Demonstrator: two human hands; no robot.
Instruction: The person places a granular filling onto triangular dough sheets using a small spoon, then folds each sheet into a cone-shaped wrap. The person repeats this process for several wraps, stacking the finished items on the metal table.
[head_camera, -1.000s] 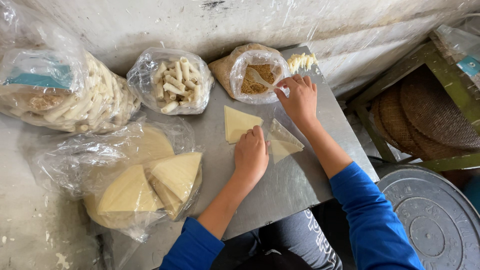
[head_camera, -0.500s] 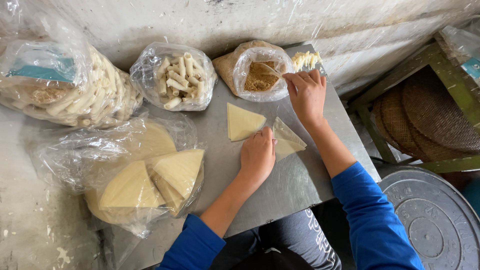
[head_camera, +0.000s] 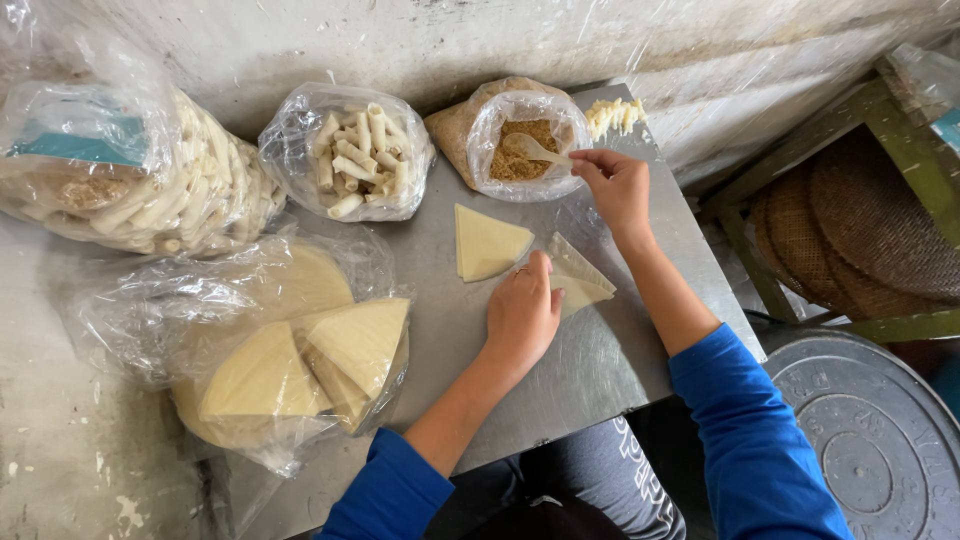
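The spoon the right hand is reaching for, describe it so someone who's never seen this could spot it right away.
Start at the grey metal table and go to its far edge, where an open plastic bag of brown crumbs sits. The pale spoon lies in those crumbs, its handle at the right hand. Neighbouring bags hold only pale rolls and wrappers, no utensil.

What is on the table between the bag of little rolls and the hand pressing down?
In the head view, one loose triangular wrapper lies flat on the metal table between the bag of rolls and the left hand. Nothing else is there.
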